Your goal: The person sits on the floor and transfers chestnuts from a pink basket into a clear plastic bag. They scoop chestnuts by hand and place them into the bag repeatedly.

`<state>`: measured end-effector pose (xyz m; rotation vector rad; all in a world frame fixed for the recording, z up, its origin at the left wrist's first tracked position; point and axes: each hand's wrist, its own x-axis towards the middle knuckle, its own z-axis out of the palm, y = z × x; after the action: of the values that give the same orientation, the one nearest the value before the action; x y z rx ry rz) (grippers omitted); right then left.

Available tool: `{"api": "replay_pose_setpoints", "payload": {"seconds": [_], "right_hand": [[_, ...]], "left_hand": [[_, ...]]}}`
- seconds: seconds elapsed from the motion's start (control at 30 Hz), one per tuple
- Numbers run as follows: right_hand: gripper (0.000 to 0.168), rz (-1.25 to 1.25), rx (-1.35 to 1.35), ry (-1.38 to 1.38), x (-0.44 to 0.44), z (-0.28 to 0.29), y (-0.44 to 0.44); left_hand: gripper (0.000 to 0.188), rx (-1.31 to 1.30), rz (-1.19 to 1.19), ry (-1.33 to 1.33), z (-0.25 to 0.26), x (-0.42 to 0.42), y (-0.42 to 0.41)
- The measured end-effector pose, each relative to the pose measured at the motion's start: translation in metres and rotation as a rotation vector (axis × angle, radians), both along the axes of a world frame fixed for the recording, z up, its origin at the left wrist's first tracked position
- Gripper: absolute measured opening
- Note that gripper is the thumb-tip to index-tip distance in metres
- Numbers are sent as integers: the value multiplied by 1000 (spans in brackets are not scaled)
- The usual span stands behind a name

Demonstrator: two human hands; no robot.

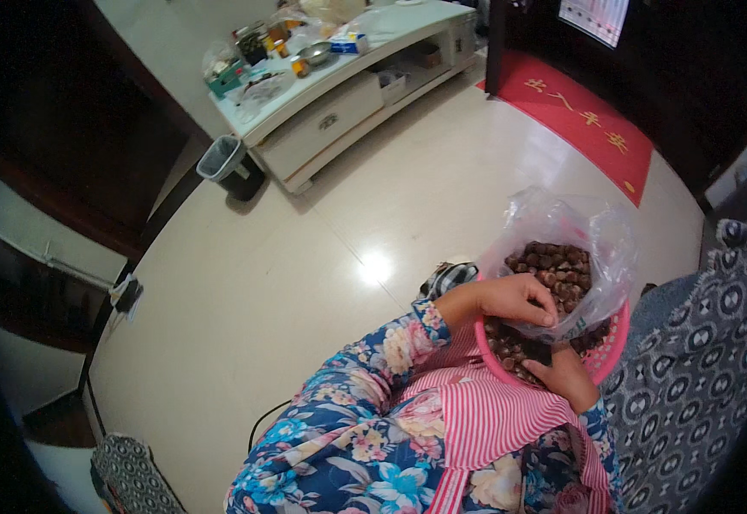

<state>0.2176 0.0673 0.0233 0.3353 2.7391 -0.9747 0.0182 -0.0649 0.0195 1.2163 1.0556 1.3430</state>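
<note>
On my lap, over a pink-and-white striped apron [508, 424], rests a pink plastic basket [619, 347] of small brown round pieces [508, 353], perhaps nuts or mushrooms. A clear plastic bag [611, 250] with more such brown pieces [550, 263] lies over the basket's far part. My left hand [518, 299] pinches the near edge of the bag between thumb and fingers. My right hand [563, 376] is in the basket below the bag; its thumb shows, but its fingers are hidden under the bag, so what they hold cannot be told.
A patterned grey cover [682, 385] lies along my right side. Ahead stand a low white cabinet [328, 122] with jars, bags and a metal bowl on it, and a lined waste bin [238, 170]. A red doormat [566, 115] lies by the dark door. A black cable [264, 417] runs at my left.
</note>
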Motion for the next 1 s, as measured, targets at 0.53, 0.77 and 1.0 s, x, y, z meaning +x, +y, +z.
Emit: {"api": "replay_pose_setpoints", "payload": {"seconds": [0.53, 0.77, 1.0], "right_hand": [[30, 119, -245, 42, -1, -2, -3], [25, 74, -173, 12, -1, 1, 2], [33, 131, -31, 38, 6, -2, -8]], "left_hand": [[20, -90, -6, 16, 8, -4, -7], [19, -172, -40, -120, 6, -3, -5], [18, -180, -42, -115, 7, -1, -5]]}}
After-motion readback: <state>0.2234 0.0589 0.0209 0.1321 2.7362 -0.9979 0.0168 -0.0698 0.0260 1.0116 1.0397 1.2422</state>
